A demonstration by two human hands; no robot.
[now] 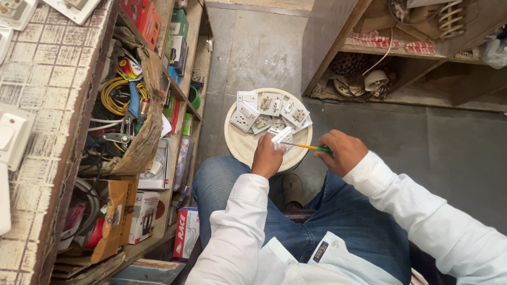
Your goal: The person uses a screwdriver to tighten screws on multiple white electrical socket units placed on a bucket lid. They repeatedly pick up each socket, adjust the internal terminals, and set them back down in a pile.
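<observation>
Our left hand (pixel 266 157) is closed around a small white switch (pixel 281 138), holding it up just over the near edge of the round stool (pixel 238 145); our right hand (pixel 342 153) is curled shut on the green handle of a screwdriver (pixel 309 147), whose thin yellow shaft runs leftward until its tip meets the switch; the stool is our landmark for everything else. To do this step well, we judge that the left hand should pin the switch firmly so it cannot twist, and the right should keep the shaft in line with the screw, pressing lightly inward while turning, since a slim tip slips out of a small screw head easily; whether the tip sits squarely in a screw is too small to tell here. On the stool, beyond the held switch, lies a cluster of white switches and sockets (pixel 269 110), some face up and some showing their backs, touching one another; we should keep our work over the stool so a loose screw lands on it. Left of the stool stand open shelves (pixel 179 89) crowded with boxes; further left of the stool a torn carton holds a yellow wire coil (pixel 119 95) and pliers (pixel 127 129); our knees in blue jeans (pixel 338 221) sit just below the stool.
</observation>
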